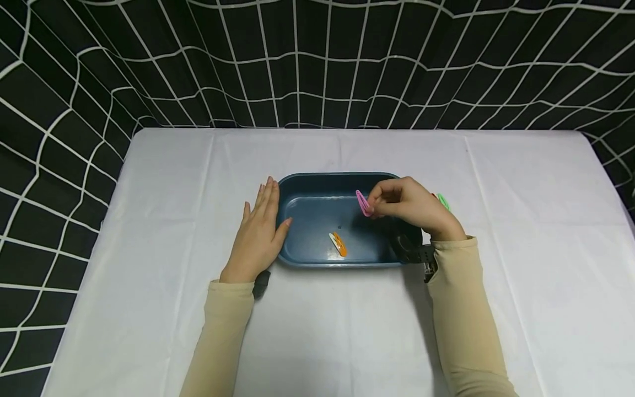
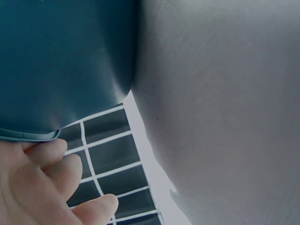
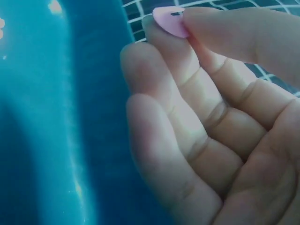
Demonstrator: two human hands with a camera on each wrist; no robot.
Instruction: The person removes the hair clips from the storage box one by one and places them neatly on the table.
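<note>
A blue rectangular tray (image 1: 307, 220) lies on the table, and my left hand (image 1: 255, 237) rests against its left end with the fingers straight. In the left wrist view, the fingertips of that hand (image 2: 42, 183) touch the tray's rim (image 2: 33, 136). Over the tray's right part, my right hand (image 1: 412, 207) pinches a pink snap hair clip (image 1: 363, 203) between thumb and fingers. The right wrist view shows one end of this pink clip (image 3: 171, 21) at the fingertips. On the tray floor lie an orange hair clip (image 1: 340, 244) and a white one (image 1: 332, 239), side by side.
A green clip-like thing (image 1: 443, 201) shows to the right of the tray, with something red beside it; the right hand partly hides both. White cloth (image 1: 168, 248) covers the table. A white net (image 1: 297, 55) over black backing stands behind and at the left.
</note>
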